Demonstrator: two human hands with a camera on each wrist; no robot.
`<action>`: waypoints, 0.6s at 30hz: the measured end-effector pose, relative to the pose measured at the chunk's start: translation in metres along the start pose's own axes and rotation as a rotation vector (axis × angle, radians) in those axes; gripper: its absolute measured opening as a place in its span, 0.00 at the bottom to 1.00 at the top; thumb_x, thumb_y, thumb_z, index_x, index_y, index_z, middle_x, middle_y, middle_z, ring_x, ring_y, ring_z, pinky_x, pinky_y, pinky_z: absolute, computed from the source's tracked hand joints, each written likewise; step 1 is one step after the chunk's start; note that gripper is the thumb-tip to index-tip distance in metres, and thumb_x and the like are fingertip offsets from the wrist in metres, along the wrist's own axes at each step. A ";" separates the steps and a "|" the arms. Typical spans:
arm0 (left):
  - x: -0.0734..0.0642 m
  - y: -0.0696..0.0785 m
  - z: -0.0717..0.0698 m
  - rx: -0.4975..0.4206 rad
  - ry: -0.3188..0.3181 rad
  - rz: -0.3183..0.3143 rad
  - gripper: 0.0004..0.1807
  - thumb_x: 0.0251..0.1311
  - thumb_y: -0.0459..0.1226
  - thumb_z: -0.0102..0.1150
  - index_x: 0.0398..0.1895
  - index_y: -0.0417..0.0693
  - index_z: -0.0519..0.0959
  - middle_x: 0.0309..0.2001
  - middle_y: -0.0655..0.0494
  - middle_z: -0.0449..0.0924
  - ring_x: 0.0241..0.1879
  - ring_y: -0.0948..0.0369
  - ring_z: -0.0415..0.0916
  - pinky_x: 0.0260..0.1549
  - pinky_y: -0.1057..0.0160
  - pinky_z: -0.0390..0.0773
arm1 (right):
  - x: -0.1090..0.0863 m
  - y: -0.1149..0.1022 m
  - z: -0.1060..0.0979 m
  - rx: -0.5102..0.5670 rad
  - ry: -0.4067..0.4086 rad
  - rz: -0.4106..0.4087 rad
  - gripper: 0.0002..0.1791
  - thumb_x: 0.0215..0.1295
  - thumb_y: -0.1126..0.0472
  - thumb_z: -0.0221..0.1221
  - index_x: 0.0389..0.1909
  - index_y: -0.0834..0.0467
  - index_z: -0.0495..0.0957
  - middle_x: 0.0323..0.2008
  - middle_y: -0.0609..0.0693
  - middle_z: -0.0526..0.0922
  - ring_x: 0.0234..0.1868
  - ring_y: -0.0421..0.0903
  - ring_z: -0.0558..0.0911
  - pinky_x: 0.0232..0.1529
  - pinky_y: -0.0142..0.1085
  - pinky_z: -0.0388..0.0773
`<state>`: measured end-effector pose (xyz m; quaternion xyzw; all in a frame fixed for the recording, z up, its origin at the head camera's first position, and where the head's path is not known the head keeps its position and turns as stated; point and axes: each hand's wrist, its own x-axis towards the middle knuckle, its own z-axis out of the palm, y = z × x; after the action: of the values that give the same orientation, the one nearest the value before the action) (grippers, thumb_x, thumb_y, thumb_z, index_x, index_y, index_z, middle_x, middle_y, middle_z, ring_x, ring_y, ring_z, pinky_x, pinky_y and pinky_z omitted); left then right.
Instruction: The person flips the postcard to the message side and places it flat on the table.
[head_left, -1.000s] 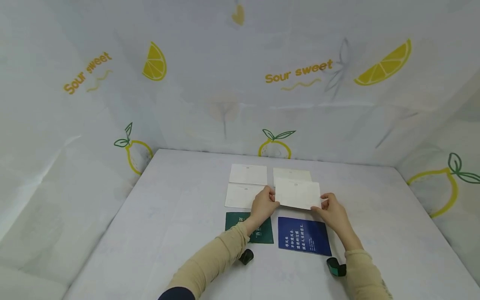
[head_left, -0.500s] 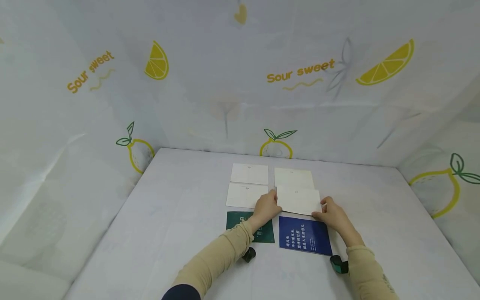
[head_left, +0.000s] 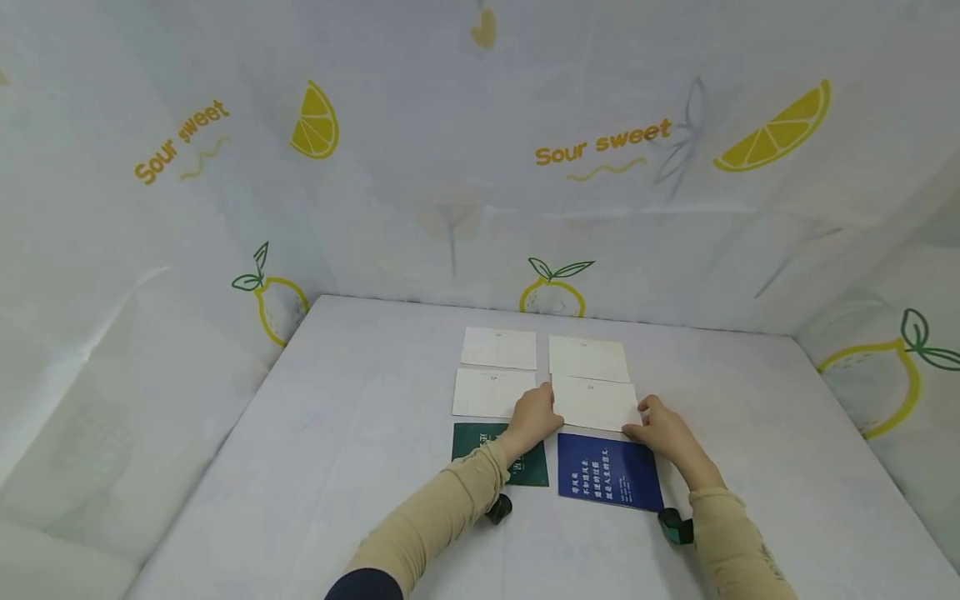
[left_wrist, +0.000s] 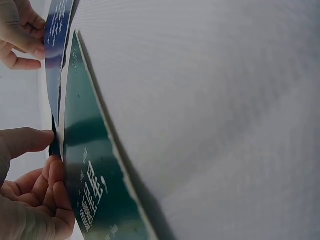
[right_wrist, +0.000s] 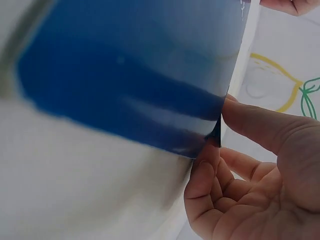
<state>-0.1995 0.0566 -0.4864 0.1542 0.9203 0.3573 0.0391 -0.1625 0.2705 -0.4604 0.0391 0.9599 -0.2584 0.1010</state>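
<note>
A white card (head_left: 595, 403) with a small printed mark near its top lies at the front right of a two-by-two group of white cards. My left hand (head_left: 531, 419) pinches this card's left edge between thumb and fingers. At its lower right corner, my right hand (head_left: 667, 432) pinches it too. In the right wrist view, a dark corner of the card (right_wrist: 217, 134) shows between thumb and fingers. Just in front lies a blue card (head_left: 609, 471) with white writing. A green card (head_left: 529, 468) lies under my left forearm, which hides part of it.
Behind the held card is another white card (head_left: 588, 358). Two more, a far white card (head_left: 498, 347) and a near white card (head_left: 487, 393), lie to the left. A lemon-printed curtain (head_left: 420, 192) surrounds the white table (head_left: 337, 400) at the back and sides.
The held white card has come down and toward me, from overlapping the card behind it to lying just in front of it. Both hands have moved slightly with it and keep their hold.
</note>
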 end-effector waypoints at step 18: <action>0.001 0.005 -0.002 0.095 -0.050 -0.007 0.12 0.49 0.32 0.61 0.37 0.38 0.73 0.28 0.49 0.77 0.23 0.62 0.64 0.20 0.69 0.62 | 0.003 0.000 -0.001 -0.033 -0.031 0.025 0.27 0.58 0.57 0.59 0.50 0.72 0.63 0.47 0.75 0.74 0.42 0.64 0.77 0.41 0.53 0.75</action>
<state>-0.1995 0.0590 -0.4818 0.1617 0.9355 0.3091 0.0559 -0.1653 0.2714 -0.4603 0.0453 0.9618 -0.2418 0.1199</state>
